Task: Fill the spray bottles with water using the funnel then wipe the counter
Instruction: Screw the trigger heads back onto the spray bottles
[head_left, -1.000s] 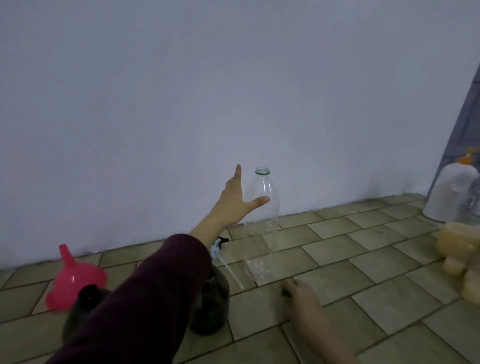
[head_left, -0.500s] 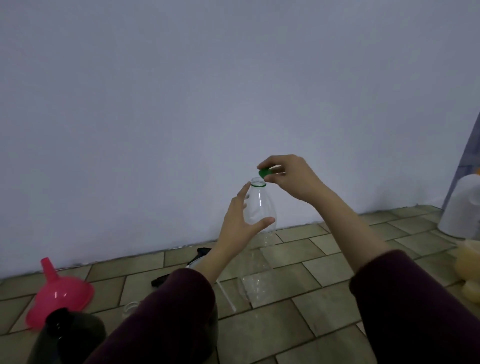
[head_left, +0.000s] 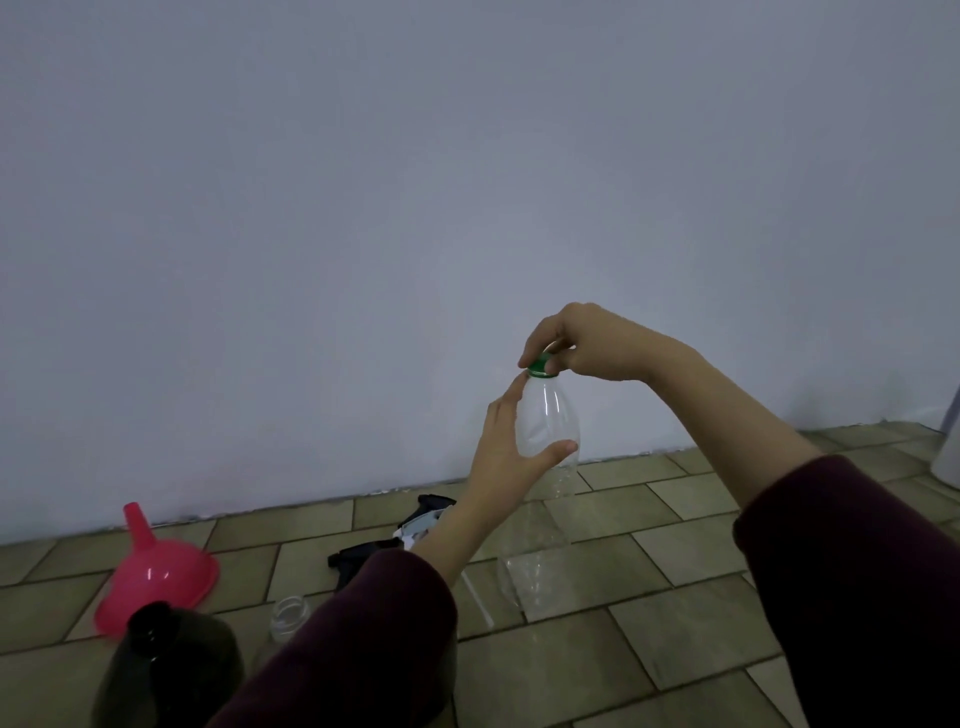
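Note:
A tall clear plastic bottle (head_left: 546, 499) stands upright on the tiled counter (head_left: 649, 649) near the wall. My left hand (head_left: 511, 457) wraps its upper body, thumb in front. My right hand (head_left: 582, 345) pinches a green cap (head_left: 542, 365) that sits on the bottle's mouth. A pink funnel (head_left: 156, 574) lies on its side at the left. A dark spray bottle (head_left: 166, 670) with an open neck stands at the lower left, and a small clear bottle neck (head_left: 290, 616) shows beside it. Black and white spray heads (head_left: 410, 530) lie behind my left arm.
The plain white wall rises right behind the counter. A white container (head_left: 948, 447) sits at the right edge, mostly cut off. A thin clear tube (head_left: 478, 600) lies on the tiles by the clear bottle's base.
My right hand rose from the counter with the green cap and brought it down onto the bottle's mouth. My left hand closed around the bottle. The view tilted slightly up.

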